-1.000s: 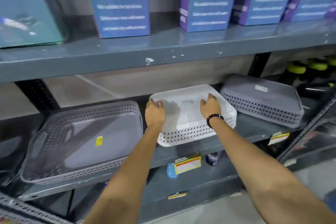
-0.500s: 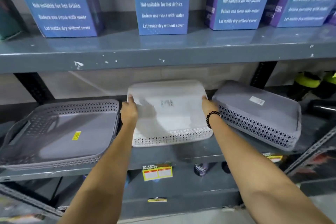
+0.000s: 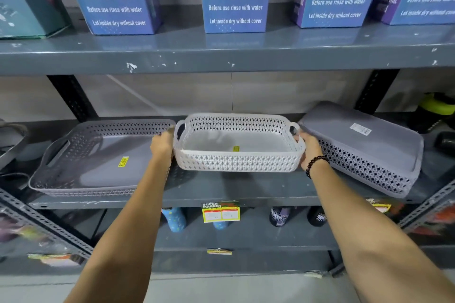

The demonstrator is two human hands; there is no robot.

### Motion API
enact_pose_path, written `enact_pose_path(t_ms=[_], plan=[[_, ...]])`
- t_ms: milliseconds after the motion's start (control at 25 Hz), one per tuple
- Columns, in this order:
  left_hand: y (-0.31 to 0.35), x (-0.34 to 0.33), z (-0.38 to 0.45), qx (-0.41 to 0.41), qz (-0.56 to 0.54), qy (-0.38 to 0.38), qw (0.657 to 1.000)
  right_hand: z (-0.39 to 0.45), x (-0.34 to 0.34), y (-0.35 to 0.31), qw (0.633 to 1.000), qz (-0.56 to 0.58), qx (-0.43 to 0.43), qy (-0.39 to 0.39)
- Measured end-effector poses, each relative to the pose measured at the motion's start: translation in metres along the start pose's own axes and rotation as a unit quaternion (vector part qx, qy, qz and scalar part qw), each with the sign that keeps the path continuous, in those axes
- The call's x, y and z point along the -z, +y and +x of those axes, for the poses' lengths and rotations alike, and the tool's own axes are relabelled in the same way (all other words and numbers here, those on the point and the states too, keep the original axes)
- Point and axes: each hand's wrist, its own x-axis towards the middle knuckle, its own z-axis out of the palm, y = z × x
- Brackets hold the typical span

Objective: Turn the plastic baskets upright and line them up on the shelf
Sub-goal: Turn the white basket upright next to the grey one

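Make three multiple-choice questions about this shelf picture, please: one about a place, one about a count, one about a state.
1. Where is the white basket?
A. Between the two grey baskets
B. On the top shelf
C. On the floor

2. How many baskets on the middle shelf have the open side up?
A. None
B. Two
C. Three

3. In what state is the grey basket on the right?
A. Upright
B. Upside down, tilted
C. Held by both hands

Answers:
1 A, it is between the grey basket on the left and the one on the right.
2 B, the white one and the left grey one show their insides.
3 B, its flat bottom with a label faces up; the left hand and right hand hold the white one.
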Motion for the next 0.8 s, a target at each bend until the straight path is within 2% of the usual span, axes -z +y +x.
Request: enact_pose_path(t_ms=[80,200,280,440,560,640,800], plan=[[-0.003,0.003,-0.009,-0.005,0.107,0.004,0.994,0.005,0.003,0.003,0.997,-0.079,-0.006,0.011],[-0.012,-0.003,-0.025,-0.033,0.236,0.059,0.969,0.010,0.006,0.010,0.970,-0.238,0.025,0.046],[-0.023,-0.007,-0.034,-0.053,0.275,0.088,0.956,0.005,0.005,0.015,0.969,-0.242,0.037,0.039],[-0.042,-0.007,-0.033,-0.069,0.253,0.124,0.957,-0.007,0.004,0.017,0.973,-0.224,0.048,0.027],[-0.044,-0.012,-0.040,-0.125,0.258,0.144,0.947,-0.014,-0.003,0.013,0.959,-0.260,0.075,0.080],[-0.043,-0.018,-0.049,-0.167,0.275,0.150,0.935,-0.020,-0.006,0.009,0.943,-0.277,0.129,0.131],[-0.030,-0.046,-0.064,-0.243,0.259,0.117,0.927,-0.032,-0.003,-0.007,0.905,-0.299,0.232,0.195]])
